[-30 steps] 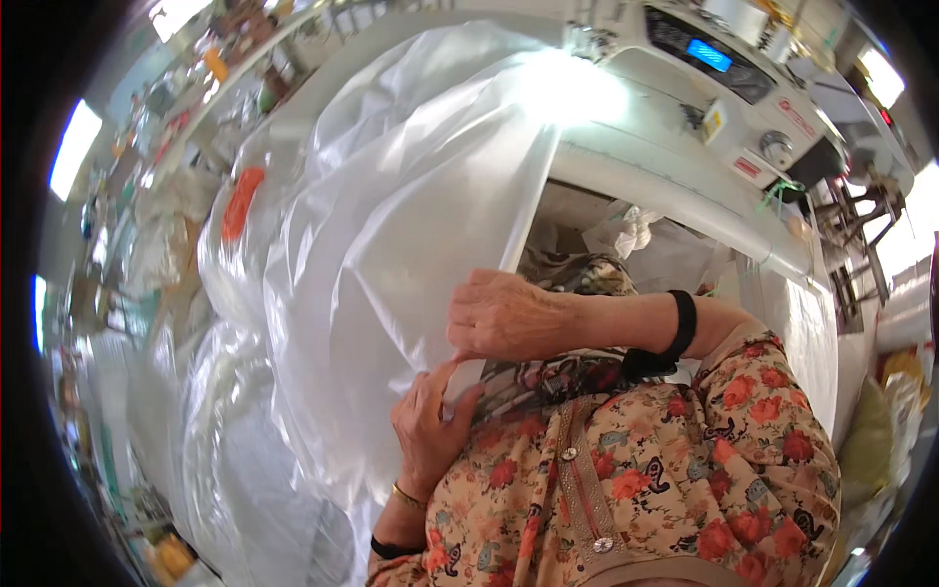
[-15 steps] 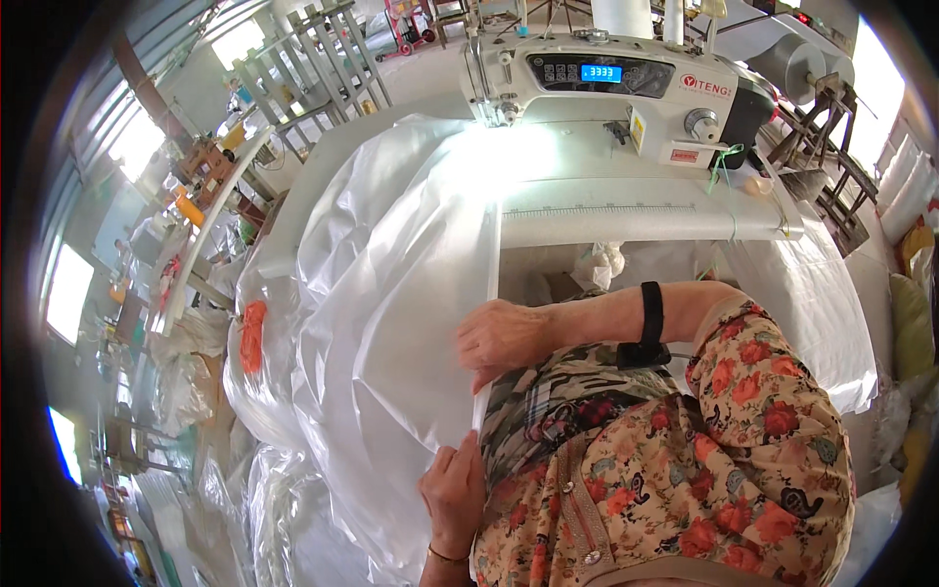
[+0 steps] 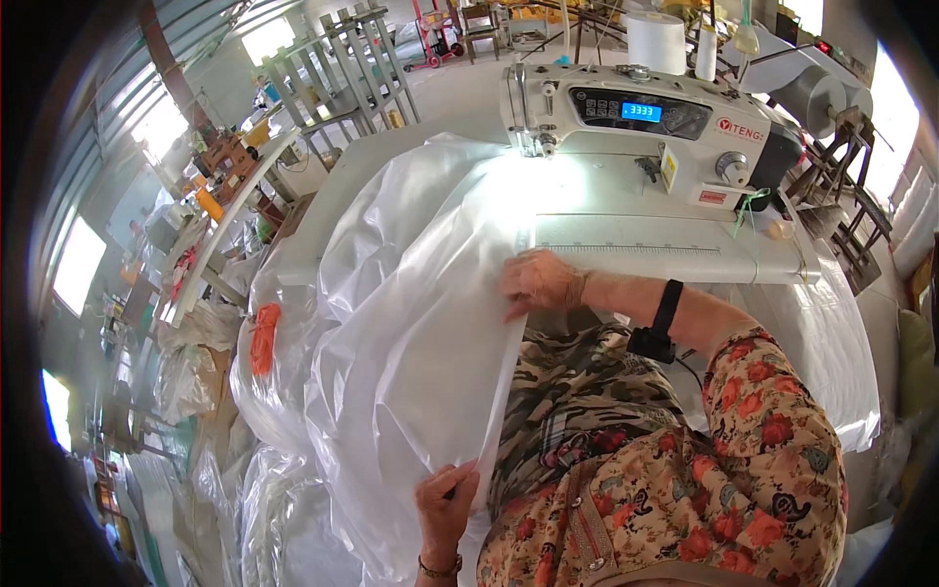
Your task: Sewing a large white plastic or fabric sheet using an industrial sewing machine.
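At about six o'clock, nearest the person, the left hand pinches the near edge of the white sheet, its grip pressed together on the hem. The sheet runs from there up toward twelve o'clock, draped over the lap and spilling to nine o'clock over the bench edge. At centre, the right hand, a black band on its wrist, lies on the sheet's straight edge, fingers held together and flat, pressing rather than gripping. Past it, at twelve to one o'clock, the sewing machine stands on the bench, the sheet reaching its needle end. At nine o'clock an orange tie shows among bundled sheeting.
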### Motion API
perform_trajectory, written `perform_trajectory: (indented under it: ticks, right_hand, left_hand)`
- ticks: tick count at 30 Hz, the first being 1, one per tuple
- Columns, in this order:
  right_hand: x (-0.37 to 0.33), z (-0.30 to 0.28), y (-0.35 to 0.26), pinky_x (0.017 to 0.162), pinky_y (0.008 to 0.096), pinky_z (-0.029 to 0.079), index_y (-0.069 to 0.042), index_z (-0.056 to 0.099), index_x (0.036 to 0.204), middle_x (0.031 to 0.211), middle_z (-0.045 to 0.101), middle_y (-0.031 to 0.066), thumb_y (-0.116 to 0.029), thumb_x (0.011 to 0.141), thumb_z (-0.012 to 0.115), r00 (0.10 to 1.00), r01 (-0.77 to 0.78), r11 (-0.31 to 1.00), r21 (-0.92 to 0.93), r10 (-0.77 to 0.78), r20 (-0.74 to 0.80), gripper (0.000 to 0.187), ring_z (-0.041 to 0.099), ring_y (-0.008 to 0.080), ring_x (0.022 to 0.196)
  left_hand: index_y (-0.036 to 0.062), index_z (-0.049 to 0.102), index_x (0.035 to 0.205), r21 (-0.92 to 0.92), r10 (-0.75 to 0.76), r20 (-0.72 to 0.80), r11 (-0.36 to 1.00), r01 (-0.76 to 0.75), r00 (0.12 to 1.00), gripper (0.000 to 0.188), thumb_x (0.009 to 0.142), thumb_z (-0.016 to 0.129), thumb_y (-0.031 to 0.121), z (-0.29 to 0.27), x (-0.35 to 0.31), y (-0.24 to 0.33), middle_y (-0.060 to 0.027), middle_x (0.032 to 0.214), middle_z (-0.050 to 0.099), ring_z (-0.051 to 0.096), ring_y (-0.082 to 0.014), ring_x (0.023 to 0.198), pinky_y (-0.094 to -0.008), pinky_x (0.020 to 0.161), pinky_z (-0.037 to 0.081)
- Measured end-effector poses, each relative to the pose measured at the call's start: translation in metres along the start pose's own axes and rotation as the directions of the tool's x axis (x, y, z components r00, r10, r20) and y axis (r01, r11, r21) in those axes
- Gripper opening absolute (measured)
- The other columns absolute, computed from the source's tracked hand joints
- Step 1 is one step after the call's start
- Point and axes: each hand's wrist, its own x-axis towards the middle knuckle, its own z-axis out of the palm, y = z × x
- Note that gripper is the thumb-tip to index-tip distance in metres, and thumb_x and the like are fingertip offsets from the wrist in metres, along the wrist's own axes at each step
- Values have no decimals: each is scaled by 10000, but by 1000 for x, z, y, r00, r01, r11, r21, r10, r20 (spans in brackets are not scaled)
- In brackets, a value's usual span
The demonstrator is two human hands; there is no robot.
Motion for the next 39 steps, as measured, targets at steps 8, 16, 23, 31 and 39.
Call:
perform_trajectory:
  ticks: [8,16,23,31,39]
  right_hand:
    - [7,-24,61,821,388,449,-81,498,858,861,584,59,-479,789,684,989,-111,988,-106,120,85,445,600,278,822]
    - [12,-45,83,864,382,404,-109,499,901,841,593,29,-497,787,677,978,-122,981,-149,144,150,442,603,256,805]
    - [5,-31,99,892,430,422,-49,541,944,906,604,104,-533,789,637,977,-211,926,-313,189,-102,516,593,303,914]
    - [-6,-30,67,904,430,457,-10,625,1019,1002,606,144,-530,832,613,807,-580,739,-342,579,-117,552,593,294,1024]
    - [-8,-24,74,953,470,425,-11,640,1071,1069,603,159,-628,847,528,759,-642,704,-304,640,-123,666,562,292,1090]
  left_hand:
    - [34,718,979,262,122,157,952,-160,980,203,781,689,-4,7,-5,-8,-92,632,540,553,-224,513,-313,495,444]
    - [63,715,977,282,175,321,921,-270,931,249,733,717,14,10,0,-15,-73,630,534,567,-233,518,-338,484,453]
    - [57,673,966,68,276,535,928,-366,798,264,709,731,41,26,31,-9,-76,697,569,604,-266,594,-355,537,482]
    - [61,588,758,76,335,584,884,-461,739,81,714,653,39,49,49,-22,-76,664,526,570,-281,585,-385,522,456]
    - [61,489,645,229,429,487,778,-585,761,152,710,626,50,56,67,-8,-78,610,471,533,-281,529,-398,472,425]
